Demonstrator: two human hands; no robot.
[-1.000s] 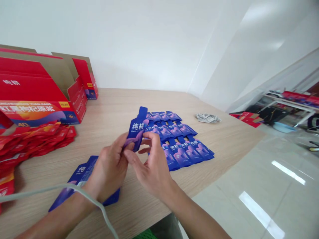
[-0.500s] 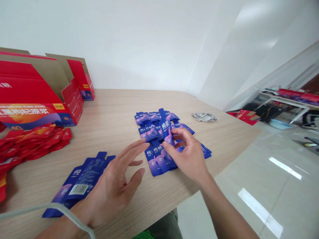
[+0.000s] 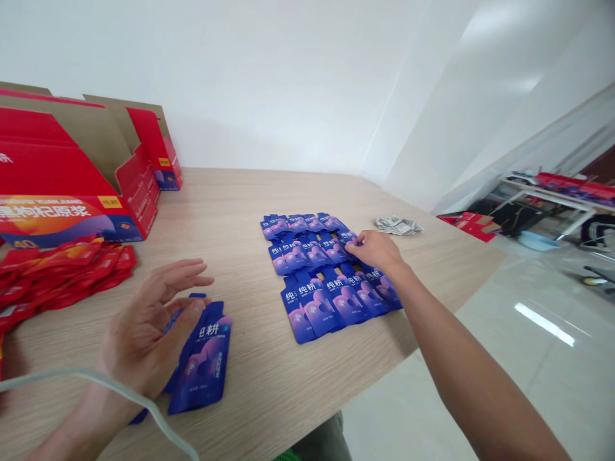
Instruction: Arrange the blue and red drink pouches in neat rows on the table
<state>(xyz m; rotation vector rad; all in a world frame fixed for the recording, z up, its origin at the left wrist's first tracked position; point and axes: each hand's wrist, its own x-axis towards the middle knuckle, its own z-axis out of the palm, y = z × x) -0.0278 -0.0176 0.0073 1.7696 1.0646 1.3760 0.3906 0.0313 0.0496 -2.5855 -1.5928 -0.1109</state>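
Observation:
Overlapping blue pouches (image 3: 331,294) with pink and purple print and white lettering lie in three rows on the wooden table (image 3: 230,211). My right hand (image 3: 377,250) is at the right end of the middle row, its fingers pinching a pouch (image 3: 348,238) there. Over on the left, my left hand (image 3: 154,326) hovers above a small group of similar blue pouches (image 3: 202,365). Its fingers are apart, with the thumb and forefinger close to the pouch tops. The hand hides part of that group.
A heap of red sachets (image 3: 62,275) lies at the left before an open red carton (image 3: 72,173). A pale cable (image 3: 96,378) crosses my left wrist. Crumpled printed paper (image 3: 398,225) sits near the table's right edge, beyond which is tiled floor.
My right hand has lowered the blue pouch it held up and moved right to the middle row's end. My left hand has drawn back left over the small pouch group.

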